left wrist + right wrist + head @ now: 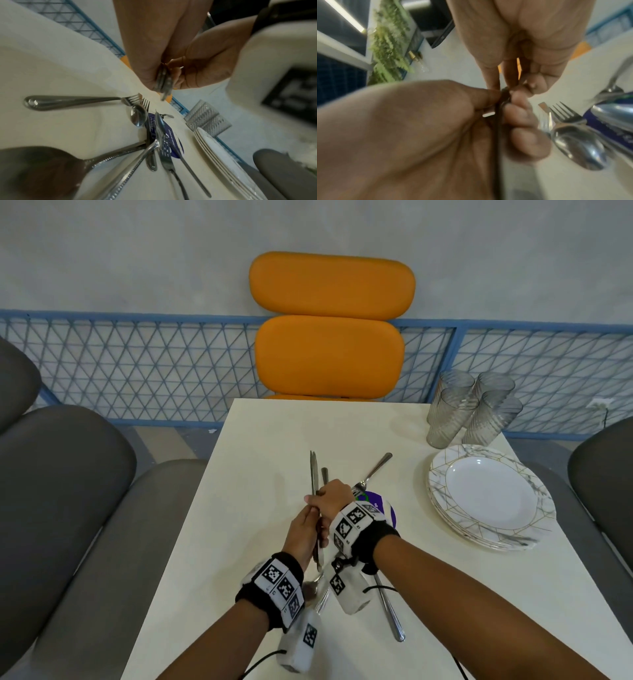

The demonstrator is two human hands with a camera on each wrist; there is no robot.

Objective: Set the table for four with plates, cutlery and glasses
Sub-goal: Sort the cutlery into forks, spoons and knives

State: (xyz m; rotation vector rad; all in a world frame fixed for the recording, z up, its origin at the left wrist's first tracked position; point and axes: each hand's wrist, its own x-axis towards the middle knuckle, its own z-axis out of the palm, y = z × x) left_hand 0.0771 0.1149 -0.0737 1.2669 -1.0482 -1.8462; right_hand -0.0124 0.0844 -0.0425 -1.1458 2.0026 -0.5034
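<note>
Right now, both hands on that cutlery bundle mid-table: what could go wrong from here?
1. The left hand and right hand both grip one cutlery bundle; several pieces stick out past the fingers, so one could slip out onto the table.
2. Loose cutlery lies crossed below the hands; lifting one piece may drag others.
3. The glasses stand clustered near the far right corner; a careless reach could tip one.

Right wrist view: right hand (522,44) at top, left hand (412,135) lower left, fingertips of both pinching the same thin dark cutlery bundle (499,112) betw. them. To the right on the white table (530,182): fork (565,112), spoon (580,147), blue label (607,128). Fern (390,44) far left, blurred.
</note>
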